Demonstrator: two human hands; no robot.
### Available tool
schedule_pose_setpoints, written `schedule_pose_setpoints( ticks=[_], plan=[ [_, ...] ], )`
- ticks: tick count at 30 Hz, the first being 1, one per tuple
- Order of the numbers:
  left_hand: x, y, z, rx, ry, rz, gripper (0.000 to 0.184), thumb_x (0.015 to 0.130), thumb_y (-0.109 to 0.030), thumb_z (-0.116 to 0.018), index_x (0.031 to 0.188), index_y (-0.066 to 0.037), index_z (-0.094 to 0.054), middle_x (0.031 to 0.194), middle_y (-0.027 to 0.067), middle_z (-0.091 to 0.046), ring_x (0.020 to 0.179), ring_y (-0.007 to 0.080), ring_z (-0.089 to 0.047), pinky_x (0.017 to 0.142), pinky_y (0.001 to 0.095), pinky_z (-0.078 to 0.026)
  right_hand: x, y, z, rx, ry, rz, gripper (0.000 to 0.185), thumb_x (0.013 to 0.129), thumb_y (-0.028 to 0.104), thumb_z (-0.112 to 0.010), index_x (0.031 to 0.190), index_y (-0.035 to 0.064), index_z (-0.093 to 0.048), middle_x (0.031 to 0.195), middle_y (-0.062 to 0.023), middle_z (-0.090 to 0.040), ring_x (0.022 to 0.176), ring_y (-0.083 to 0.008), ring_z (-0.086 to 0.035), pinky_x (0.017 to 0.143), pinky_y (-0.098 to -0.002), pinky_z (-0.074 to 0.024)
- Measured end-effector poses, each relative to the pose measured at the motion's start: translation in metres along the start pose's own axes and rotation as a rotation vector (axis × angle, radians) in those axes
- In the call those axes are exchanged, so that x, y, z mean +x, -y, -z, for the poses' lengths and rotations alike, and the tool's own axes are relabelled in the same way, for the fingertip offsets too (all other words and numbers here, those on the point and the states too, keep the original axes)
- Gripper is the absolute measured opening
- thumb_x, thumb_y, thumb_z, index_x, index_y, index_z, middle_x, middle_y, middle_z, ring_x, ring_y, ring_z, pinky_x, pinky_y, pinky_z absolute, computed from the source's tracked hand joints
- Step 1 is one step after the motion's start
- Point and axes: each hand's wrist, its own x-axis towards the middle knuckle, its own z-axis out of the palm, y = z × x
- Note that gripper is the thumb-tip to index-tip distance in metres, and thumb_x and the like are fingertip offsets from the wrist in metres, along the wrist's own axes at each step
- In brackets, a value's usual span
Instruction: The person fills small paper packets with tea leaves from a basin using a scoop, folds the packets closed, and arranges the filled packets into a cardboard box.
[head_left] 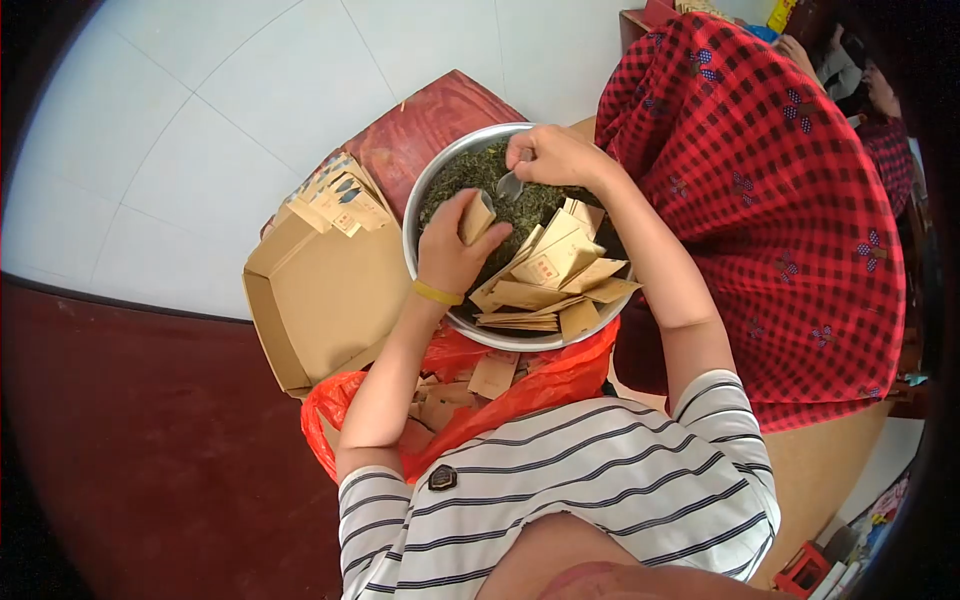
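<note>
A round metal basin (412, 215) holds dark green dried leaves (470, 170) and a pile of small brown paper envelopes (555, 262). Over its left part, my left hand (455, 240) grips one small paper envelope (477, 218), its mouth facing up towards the leaves. My right hand (560, 158) pinches the handle of a small metal spoon (510, 186) at the basin's upper middle. The spoon's bowl points down at the leaves, a short way right of the held envelope.
An open cardboard box (330, 300) stands left, with printed envelopes (345, 200) at its upper end. A red plastic bag (540, 380) with more envelopes lies below the basin. Right is a red checked cloth (760, 220); another person's hand (795, 55) shows at the upper right.
</note>
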Motion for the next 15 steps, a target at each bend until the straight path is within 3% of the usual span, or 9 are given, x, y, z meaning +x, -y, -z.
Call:
schedule_pose_setpoints(
  ticks=[2,3,4,6,7,8,10,11,15],
  plan=[
    [0.011,0.003,-0.006,0.105,-0.163,-0.049,0.06,0.078,-0.028,-0.081,0.125,0.001,-0.055,0.115,0.0158,-0.063,0.103,0.0243,-0.061,0.09,0.0332,-0.048,0.013,-0.003,-0.01,0.029,0.001,0.068,0.02,0.075,0.025,-0.066,0.087,0.0117,-0.072,0.08,-0.0076,-0.069,0.076,-0.0223,-0.067,0.071,-0.0354,-0.0511],
    [0.017,0.007,-0.01,0.138,-0.219,-0.097,0.061,0.077,-0.029,-0.081,0.123,0.0,-0.056,0.11,0.0166,-0.063,0.1,0.0293,-0.062,0.088,0.0363,-0.048,0.024,-0.013,-0.024,0.092,0.003,0.07,0.021,0.078,0.027,-0.065,0.09,0.0105,-0.072,0.079,-0.0087,-0.069,0.075,-0.0215,-0.066,0.07,-0.0352,-0.0505],
    [0.019,0.013,-0.014,0.14,-0.224,-0.103,0.061,0.077,-0.029,-0.081,0.123,0.0,-0.056,0.11,0.0166,-0.063,0.1,0.0293,-0.062,0.088,0.0363,-0.048,0.026,-0.01,-0.029,0.12,-0.01,0.109,0.024,0.082,0.031,-0.063,0.09,0.009,-0.07,0.079,-0.0118,-0.068,0.077,-0.0269,-0.067,0.07,-0.0381,-0.0503],
    [0.024,0.023,-0.018,0.287,-0.327,-0.22,0.06,0.074,-0.037,-0.079,0.121,-0.005,-0.056,0.101,0.0133,-0.062,0.094,0.0328,-0.059,0.077,0.0424,-0.046,0.022,-0.005,-0.041,0.044,-0.155,0.072,0.026,0.088,0.03,-0.064,0.089,0.0048,-0.067,0.072,-0.0139,-0.063,0.068,-0.0246,-0.062,0.063,-0.0374,-0.0466],
    [0.023,0.028,-0.019,0.31,-0.328,-0.219,0.061,0.075,-0.037,-0.079,0.122,-0.006,-0.055,0.099,0.0122,-0.061,0.093,0.0322,-0.058,0.078,0.0424,-0.045,0.018,-0.005,-0.043,0.069,-0.251,0.142,0.029,0.09,0.033,-0.061,0.088,0.0048,-0.065,0.075,-0.0178,-0.063,0.071,-0.0325,-0.063,0.064,-0.0398,-0.0468],
    [0.022,0.034,-0.019,0.314,-0.329,-0.213,0.061,0.075,-0.037,-0.079,0.122,-0.006,-0.055,0.099,0.0122,-0.061,0.093,0.0322,-0.058,0.078,0.0424,-0.045,0.018,-0.008,-0.041,0.073,-0.245,0.143,0.029,0.09,0.033,-0.061,0.088,0.0048,-0.065,0.075,-0.0178,-0.063,0.071,-0.0325,-0.063,0.064,-0.0398,-0.0468],
    [0.019,0.029,-0.016,0.326,-0.283,-0.156,0.062,0.075,-0.038,-0.078,0.122,-0.005,-0.055,0.099,0.0121,-0.06,0.095,0.0321,-0.057,0.079,0.0423,-0.045,0.011,-0.002,-0.032,-0.018,-0.45,0.125,0.029,0.092,0.033,-0.058,0.086,0.0044,-0.063,0.076,-0.0177,-0.064,0.076,-0.0367,-0.062,0.064,-0.0409,-0.0469],
    [0.019,0.027,-0.017,0.323,-0.262,-0.13,0.063,0.075,-0.039,-0.078,0.123,-0.005,-0.054,0.101,0.0123,-0.06,0.097,0.0318,-0.057,0.082,0.0423,-0.045,0.006,0.003,-0.022,-0.031,-0.434,0.061,0.026,0.093,0.03,-0.054,0.088,0.006,-0.064,0.084,-0.0158,-0.068,0.086,-0.0358,-0.065,0.076,-0.046,-0.0492],
    [0.02,0.027,-0.016,0.302,-0.263,-0.132,0.065,0.074,-0.033,-0.081,0.124,-0.002,-0.056,0.102,0.0147,-0.061,0.095,0.0325,-0.059,0.083,0.0401,-0.047,0.006,-0.011,-0.021,-0.318,-0.518,0.064,0.025,0.093,0.028,-0.053,0.088,0.0069,-0.066,0.086,-0.0147,-0.069,0.087,-0.0313,-0.067,0.083,-0.0457,-0.0468]
  ],
)
